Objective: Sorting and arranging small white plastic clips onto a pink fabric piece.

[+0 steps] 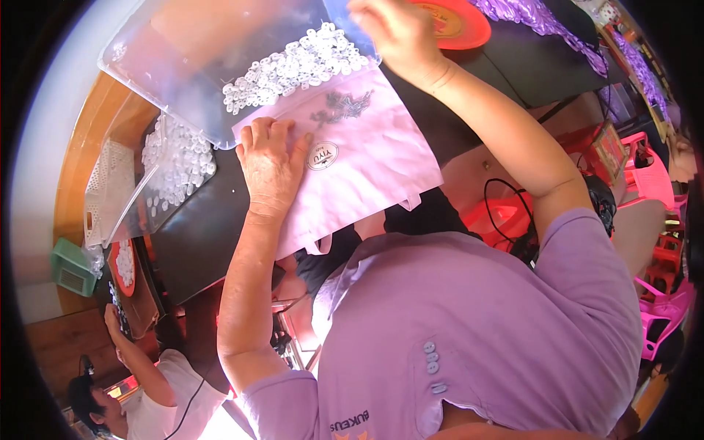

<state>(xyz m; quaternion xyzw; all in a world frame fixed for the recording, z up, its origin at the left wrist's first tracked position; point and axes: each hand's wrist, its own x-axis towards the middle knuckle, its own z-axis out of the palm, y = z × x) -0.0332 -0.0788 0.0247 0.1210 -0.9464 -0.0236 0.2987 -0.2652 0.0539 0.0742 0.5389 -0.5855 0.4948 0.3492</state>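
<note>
Two bare hands, one pink cloth. Left hand [271, 161]: palm down on the upper left part of the cloth [374, 154], fingers bent, thumb set wide of them; cannot tell what, if anything, lies under the fingertips. Right hand [400, 40]: raised at the right side of the clear bin [183, 44], fingers blurred; cannot tell whether it holds anything.

Cloth: spread toward the person's lap, its far edge against the bin, with two short straps at the near edge and a round dark print near the left thumb. On it, one patch of small dark bits [343, 108], right of the left hand. In the bin, one heap of white pieces [297, 70], just beyond the cloth's far edge.

Left side: dark bench [198, 253]; second clear bin with more white pieces [176, 165]; white basket [114, 176]; green basket [73, 268]; red plate [129, 290] bearing white bits; one co-worker [161, 389] in a white top.

Upper right: orange-red dish [478, 26], gold-centred; purple packets [521, 11].
</note>
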